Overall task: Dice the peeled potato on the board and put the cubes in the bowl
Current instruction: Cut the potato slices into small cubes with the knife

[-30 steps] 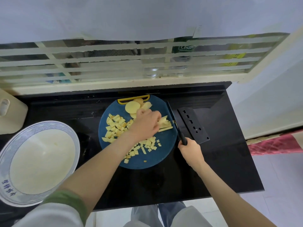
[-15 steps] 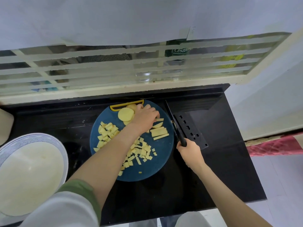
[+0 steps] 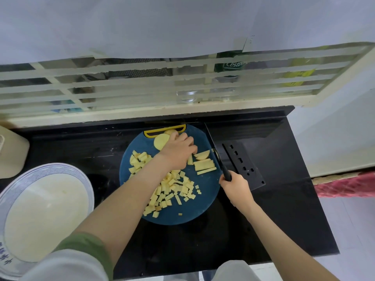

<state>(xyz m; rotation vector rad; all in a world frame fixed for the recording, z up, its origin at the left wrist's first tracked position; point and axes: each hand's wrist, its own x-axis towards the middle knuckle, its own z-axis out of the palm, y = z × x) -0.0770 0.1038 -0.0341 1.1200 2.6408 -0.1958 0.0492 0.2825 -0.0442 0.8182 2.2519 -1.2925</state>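
**Dicing: knife gripped, strips beside blade**

Right hand (image 3: pixel 236 188): fingers wrapped round the handle of the black kitchen knife (image 3: pixel 224 171). Blade seen edge-on at the right rim of the round dark-blue cutting board (image 3: pixel 205 199), long axis running from the handle away toward the window. Pale-yellow potato strips (image 3: pixel 204 165) lie crosswise, just beside the blade. Left hand (image 3: pixel 178 151) is curled over round potato slices (image 3: pixel 160 141) at the board's far edge; cannot tell whether it actually grips them. Cubes (image 3: pixel 170 191) heaped mid-board. White blue-rimmed bowl (image 3: pixel 60 169) well left; rim characters unreadable. Green bottle (image 3: pixel 231 63) label: "Cestb…".
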